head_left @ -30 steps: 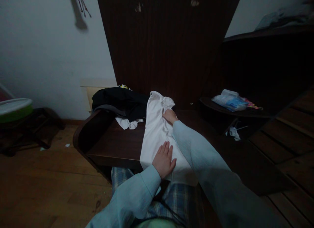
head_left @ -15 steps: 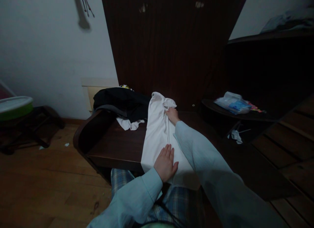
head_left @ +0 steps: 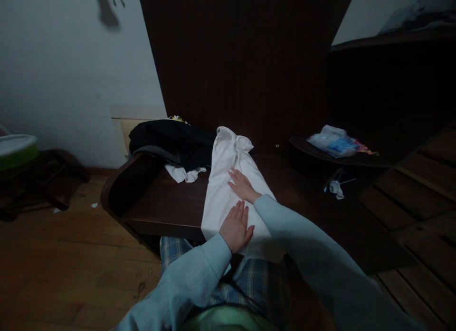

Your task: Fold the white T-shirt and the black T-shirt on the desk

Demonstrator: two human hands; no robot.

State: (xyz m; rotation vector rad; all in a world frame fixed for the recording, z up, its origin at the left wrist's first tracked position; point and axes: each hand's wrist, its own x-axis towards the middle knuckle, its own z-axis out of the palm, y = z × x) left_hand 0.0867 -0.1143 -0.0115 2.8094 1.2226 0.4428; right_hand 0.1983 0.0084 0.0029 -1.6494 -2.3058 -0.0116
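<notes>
A white garment (head_left: 223, 179), folded into a long strip, lies over the dark wooden bench (head_left: 164, 203), and its near end hangs over the front edge. My left hand (head_left: 236, 227) rests flat on its lower part with the fingers stretched out. Just above it, my right hand (head_left: 242, 184) also lies flat on the cloth, fingers extended. Neither hand grips the fabric. The far end of the garment is bunched and creased near the back panel.
Black clothing (head_left: 171, 138) is heaped at the bench's left end, with a small white cloth (head_left: 185, 174) beneath it. On a side shelf to the right sits a plastic packet (head_left: 333, 142). A green-sided tub (head_left: 17, 153) stands on a dark stool at far left.
My right hand has let go of the creased far part of the garment and slid down toward me, flattening out. The left hand stays on the cloth. The view has shifted slightly.
</notes>
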